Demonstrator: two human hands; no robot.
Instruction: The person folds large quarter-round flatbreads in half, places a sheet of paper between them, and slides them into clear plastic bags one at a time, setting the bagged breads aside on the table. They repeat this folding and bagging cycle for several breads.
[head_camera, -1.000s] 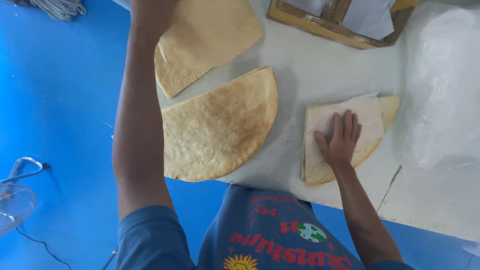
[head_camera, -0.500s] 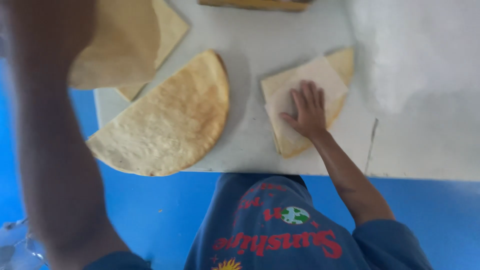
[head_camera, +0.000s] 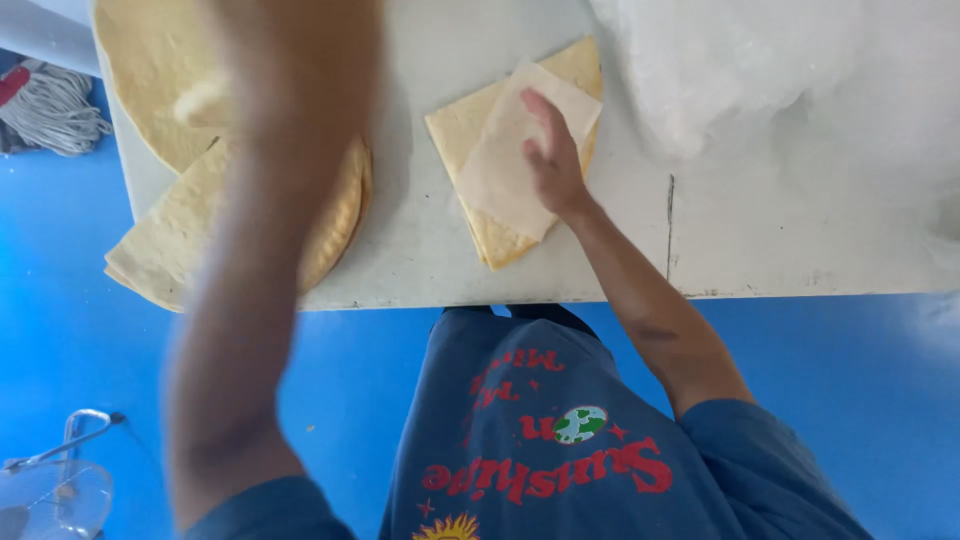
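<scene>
Stacking folded flatbreads (head_camera: 505, 150): the right hand (head_camera: 552, 150) presses flat and open on a paper sheet (head_camera: 500, 175), while the blurred left hand's grip is unclear; next needs careful placing.

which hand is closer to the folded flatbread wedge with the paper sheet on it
Right. The right hand rests on the paper sheet atop the wedge; the left arm, blurred, stretches over the half-round flatbreads beside it.

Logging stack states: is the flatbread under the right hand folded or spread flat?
Folded. The flatbread forms a layered wedge with a straight edge, and the right hand presses a paper sheet onto it.
</scene>
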